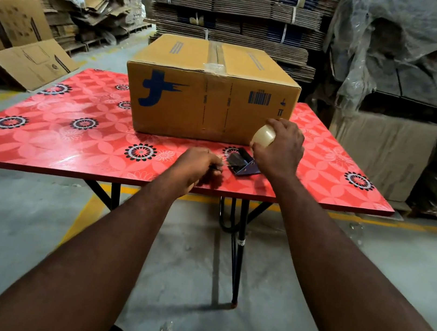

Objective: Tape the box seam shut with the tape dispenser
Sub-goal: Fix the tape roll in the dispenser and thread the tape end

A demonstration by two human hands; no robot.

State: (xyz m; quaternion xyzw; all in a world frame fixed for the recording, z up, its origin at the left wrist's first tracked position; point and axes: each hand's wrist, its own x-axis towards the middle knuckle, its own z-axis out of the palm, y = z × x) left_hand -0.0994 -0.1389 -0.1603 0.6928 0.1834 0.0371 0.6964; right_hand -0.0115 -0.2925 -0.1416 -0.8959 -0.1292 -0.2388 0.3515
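A closed brown cardboard box (211, 93) with blue print stands on the red flowered table (75, 127). Clear tape runs along its top centre seam (215, 54). In front of the box my right hand (279, 149) grips the tape dispenser by its pale tape roll (264, 136). The dispenser's dark metal blade end (243, 164) rests on the table. My left hand (197, 165) is closed just left of the blade, pinching the free end of the clear tape.
Bundled flat cardboard is stacked behind the table (234, 12). Loose boxes lie at the left (23, 57), and plastic-wrapped pallets stand at the right (402, 65). Yellow lines mark the concrete floor (88, 214) under the table's black legs.
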